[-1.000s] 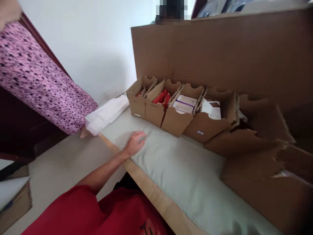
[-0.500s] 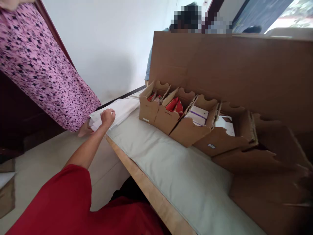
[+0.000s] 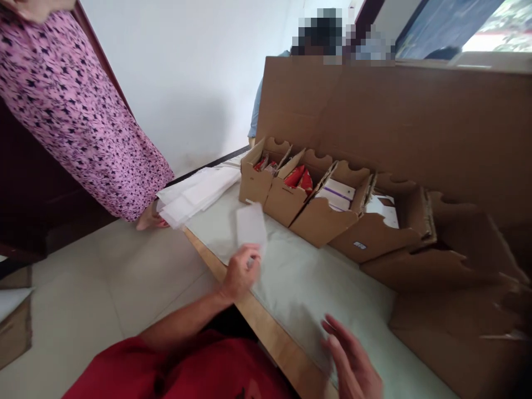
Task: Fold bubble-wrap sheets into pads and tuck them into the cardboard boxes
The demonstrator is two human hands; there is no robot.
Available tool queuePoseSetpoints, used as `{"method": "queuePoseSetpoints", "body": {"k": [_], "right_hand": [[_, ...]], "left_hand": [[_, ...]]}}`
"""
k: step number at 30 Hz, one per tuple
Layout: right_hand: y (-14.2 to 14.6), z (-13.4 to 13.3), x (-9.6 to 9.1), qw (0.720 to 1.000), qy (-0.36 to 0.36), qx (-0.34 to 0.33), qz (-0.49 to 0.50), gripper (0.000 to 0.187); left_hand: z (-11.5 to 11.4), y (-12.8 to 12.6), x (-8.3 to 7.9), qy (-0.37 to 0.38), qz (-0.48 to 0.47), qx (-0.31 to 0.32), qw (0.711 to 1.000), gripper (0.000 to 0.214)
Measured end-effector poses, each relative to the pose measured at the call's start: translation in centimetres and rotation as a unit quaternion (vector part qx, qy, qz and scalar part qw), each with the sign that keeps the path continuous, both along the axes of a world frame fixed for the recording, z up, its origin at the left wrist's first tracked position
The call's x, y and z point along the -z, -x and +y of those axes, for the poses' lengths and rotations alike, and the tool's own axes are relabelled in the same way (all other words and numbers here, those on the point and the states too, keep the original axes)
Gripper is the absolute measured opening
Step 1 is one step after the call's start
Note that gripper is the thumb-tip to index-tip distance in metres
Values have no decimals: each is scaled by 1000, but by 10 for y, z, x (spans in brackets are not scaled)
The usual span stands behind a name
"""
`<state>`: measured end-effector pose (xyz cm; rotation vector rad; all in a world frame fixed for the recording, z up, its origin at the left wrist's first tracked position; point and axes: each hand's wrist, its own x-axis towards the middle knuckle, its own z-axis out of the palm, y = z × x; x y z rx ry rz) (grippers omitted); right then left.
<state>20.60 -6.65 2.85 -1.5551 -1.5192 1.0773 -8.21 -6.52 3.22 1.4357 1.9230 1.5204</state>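
My left hand (image 3: 241, 271) is over the table's front edge with its fingers closed on the near end of a flat white plastic bag (image 3: 251, 226). Slightly blurred, the bag stands out from the fingers above the grey-green cloth (image 3: 291, 277). At the lower right my right hand (image 3: 351, 360) is open, fingers apart and holding nothing. A loose stack of similar white bags (image 3: 195, 194) lies at the far left end of the table.
Several open cardboard bins (image 3: 324, 221) stand in a row along the table's back, some holding red packets (image 3: 299, 178) or white boxes (image 3: 336, 191). A tall cardboard panel (image 3: 374, 111) rises behind. One person stands left in pink patterned clothing (image 3: 83, 111); another sits beyond the panel.
My left hand has come from the white stack toward me and to the right, carrying one bag off it. My right hand has entered at the lower right.
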Motion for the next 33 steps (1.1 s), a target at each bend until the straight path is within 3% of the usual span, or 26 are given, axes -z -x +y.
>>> {"method": "queuePoseSetpoints", "body": {"k": [2, 4, 6, 7, 8, 10, 12, 16, 20, 23, 27, 30, 33], "right_hand": [[34, 9, -2, 991, 68, -35, 112, 70], [55, 20, -4, 978, 106, -43, 173, 79], [59, 30, -4, 973, 122, -31, 195, 87], [57, 33, -2, 972, 123, -20, 200, 88], [52, 35, 0, 972, 121, -7, 203, 88], [39, 35, 5, 972, 117, 18, 204, 86], [28, 33, 7, 971, 122, 34, 203, 84], [22, 31, 10, 975, 116, 45, 186, 79], [26, 32, 13, 978, 93, 61, 178, 75], [27, 30, 15, 979, 85, 59, 173, 74], [24, 31, 13, 983, 97, 38, 152, 75], [22, 38, 11, 987, 118, -9, 113, 77], [22, 44, 9, 998, 52, -6, 21, 72]], "left_hand": [[-8, -45, 8, 16, -64, 93, 994, 16], [-14, -72, 11, 23, -88, 204, 975, 15], [-14, -72, 10, 25, -83, 259, 962, 21], [-11, -60, 7, 27, -63, 249, 966, 23], [-5, -41, 4, 33, -35, 217, 975, 24], [13, 16, -6, 56, 81, 78, 992, 18], [33, 84, -18, 94, 148, -66, 982, 20], [60, 198, -33, 137, 158, -189, 959, 34], [65, 247, -31, 171, 126, -239, 948, 21], [64, 255, -30, 155, 89, -263, 948, 17], [55, 247, -39, 78, 32, -279, 957, 22], [39, 225, -48, 24, -30, -236, 971, 24], [21, 188, -46, 3, -90, -177, 980, 26]]}}
